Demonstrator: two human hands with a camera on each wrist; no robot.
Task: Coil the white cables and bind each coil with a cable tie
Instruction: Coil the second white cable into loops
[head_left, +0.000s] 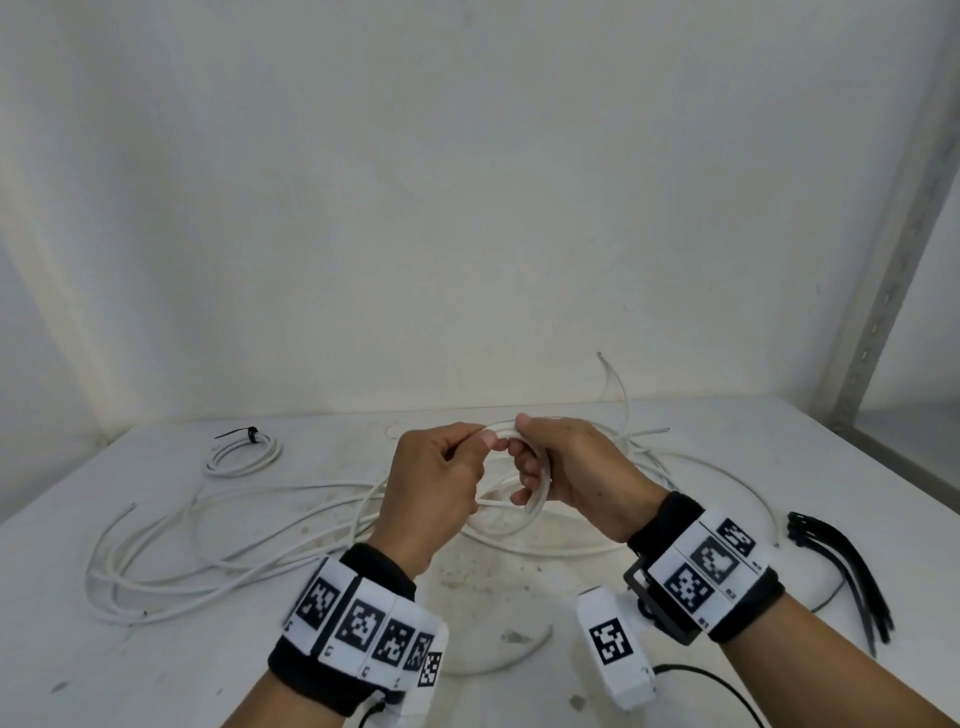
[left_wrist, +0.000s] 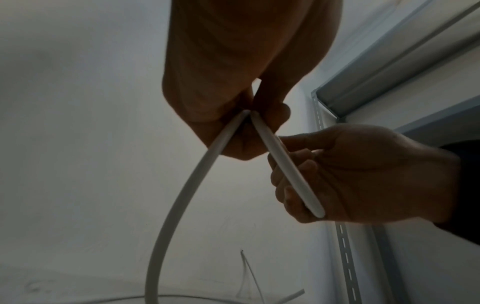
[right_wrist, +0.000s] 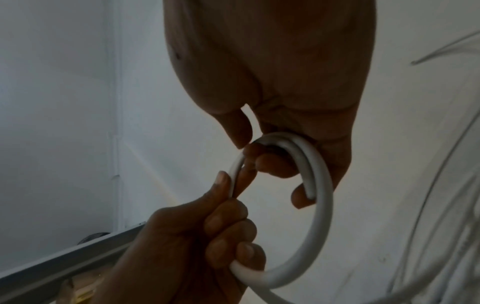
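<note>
Bound coil (head_left: 243, 453): one, far left of the left hand (head_left: 435, 486), black tie attached. Loose white cables (head_left: 218, 545): tangled beneath both hands, count unclear. Spare cable ties (head_left: 847, 566): a black bundle right of the right hand (head_left: 566, 467), number indistinct. Both hands, fingers curled, grip one small cable loop (right_wrist: 318, 216) between them.

Two hands (head_left: 436, 483) – both on one small white cable loop (head_left: 540, 483). One finished white cable coil (head_left: 241, 454), far left, with one black tie. Loose white cables (head_left: 208, 551) tangled – count unclear. One bunch of black cable ties (head_left: 841, 571), near right.
</note>
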